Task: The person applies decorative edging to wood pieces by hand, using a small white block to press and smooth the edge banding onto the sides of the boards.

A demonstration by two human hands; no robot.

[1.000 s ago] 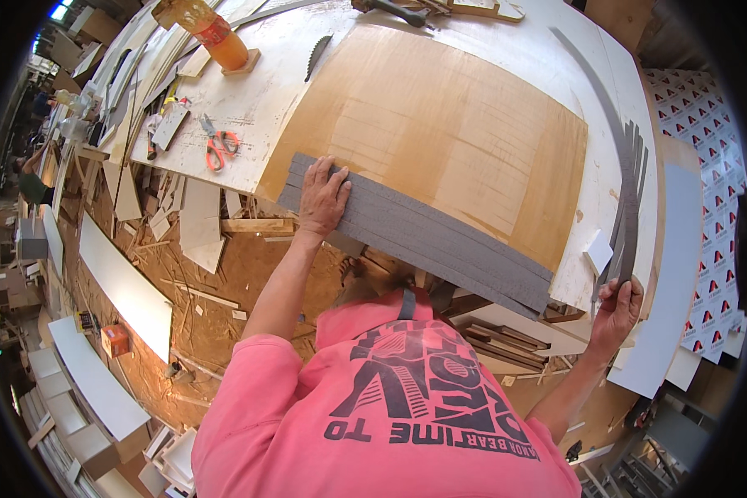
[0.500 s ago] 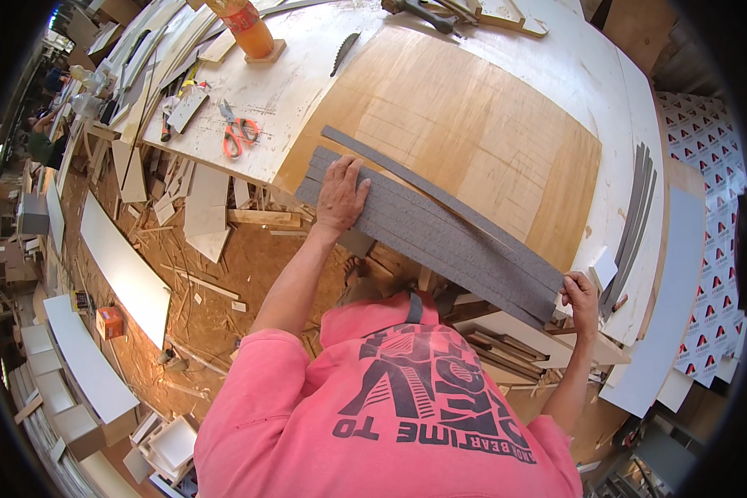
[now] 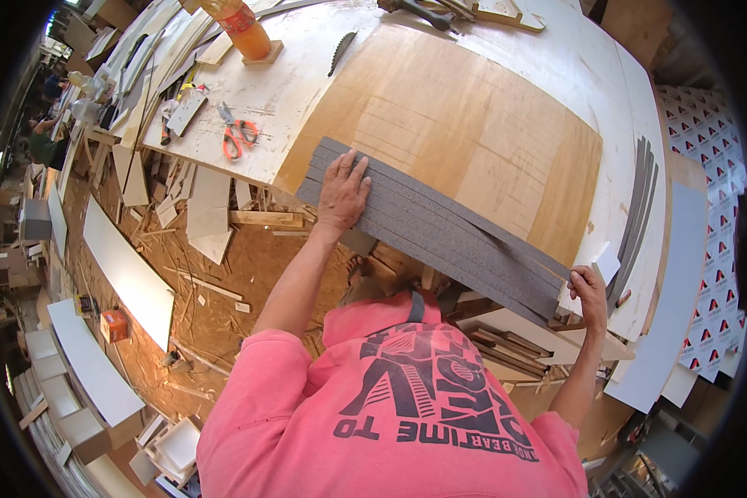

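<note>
Long dark grey edging strips [image 3: 432, 228] lie side by side along the near edge of a light brown wooden board [image 3: 465, 120]. My left hand [image 3: 342, 197] rests on their left end, its fingers stretched out and pressing down. At the other end, my right hand [image 3: 589, 295] pinches the tip of the farthest grey strip. That strip lies against the others on the left, and a narrow dark gap shows beside it toward the right. The strips' right ends overhang the near table edge.
More grey strips [image 3: 635, 220] lie on the white tabletop [image 3: 614, 108] at right. Orange-handled scissors [image 3: 239, 137], a bottle of orange liquid [image 3: 245, 33] and a curved dark blade [image 3: 341, 53] sit at left and back. Wood offcuts [image 3: 212, 203] litter the floor; a white panel [image 3: 129, 270] lies there.
The farthest strip's left end has come down against the other strips, narrowing the gap. My right hand has shifted slightly right; my left hand stays almost in place.
</note>
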